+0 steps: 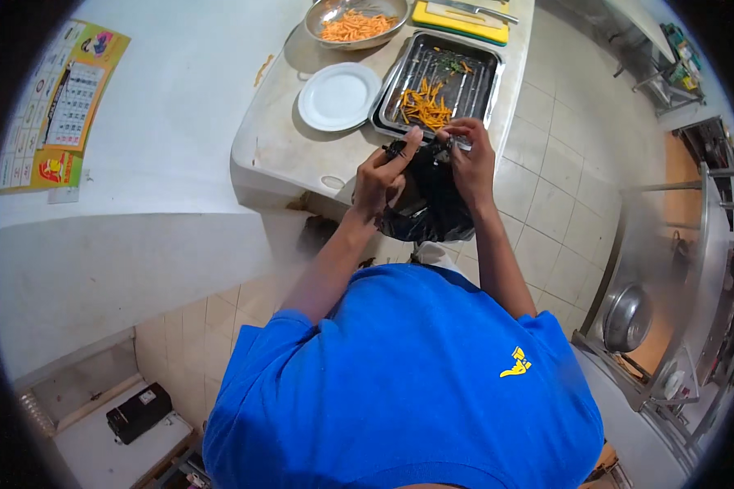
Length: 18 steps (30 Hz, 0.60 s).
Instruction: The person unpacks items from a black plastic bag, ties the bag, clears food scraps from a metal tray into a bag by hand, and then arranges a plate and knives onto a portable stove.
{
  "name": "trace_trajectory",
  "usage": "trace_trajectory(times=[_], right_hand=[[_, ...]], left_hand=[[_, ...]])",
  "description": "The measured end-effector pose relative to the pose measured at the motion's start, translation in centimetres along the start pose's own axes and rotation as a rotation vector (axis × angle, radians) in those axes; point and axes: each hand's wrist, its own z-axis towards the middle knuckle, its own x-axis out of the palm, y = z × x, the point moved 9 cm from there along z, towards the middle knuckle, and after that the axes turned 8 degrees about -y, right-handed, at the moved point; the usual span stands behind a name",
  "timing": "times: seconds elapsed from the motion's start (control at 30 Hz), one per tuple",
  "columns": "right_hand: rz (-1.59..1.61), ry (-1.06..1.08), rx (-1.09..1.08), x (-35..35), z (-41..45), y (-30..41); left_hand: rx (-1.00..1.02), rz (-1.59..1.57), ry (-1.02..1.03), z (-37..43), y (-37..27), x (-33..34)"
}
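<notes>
A black plastic bag (431,202) hangs below the table's edge, its top between my two hands. My left hand (382,177) grips the bag's bunched edge at the left, and my right hand (471,156) pinches the rim at the right. Just beyond my fingers, a dark metal baking tray (483,91) holds thin orange strips (425,105) and some chopped greens (451,63). Left of the tray is a white plate (339,96). What the bag contains is hidden.
A metal bowl (388,38) of orange strips stands at the back of the table. Beside it, a knife (492,13) lies on a yellow cutting board (425,17). A wall adjoins the table's left side; metal shelving with a steel bowl (628,318) stands at the right.
</notes>
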Motion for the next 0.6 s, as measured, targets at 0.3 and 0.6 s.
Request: trace_trajectory(times=[0.3,0.6], right_hand=[[-0.064,0.531,-0.063,8.0,5.1,-3.1],[0.107,1.371,0.059,7.5,2.8,-4.0]], left_hand=[[-0.168,0.128,-0.240,0.6,0.9,-0.9],[-0.835,0.206,-0.239,1.0,-0.3,-0.9]])
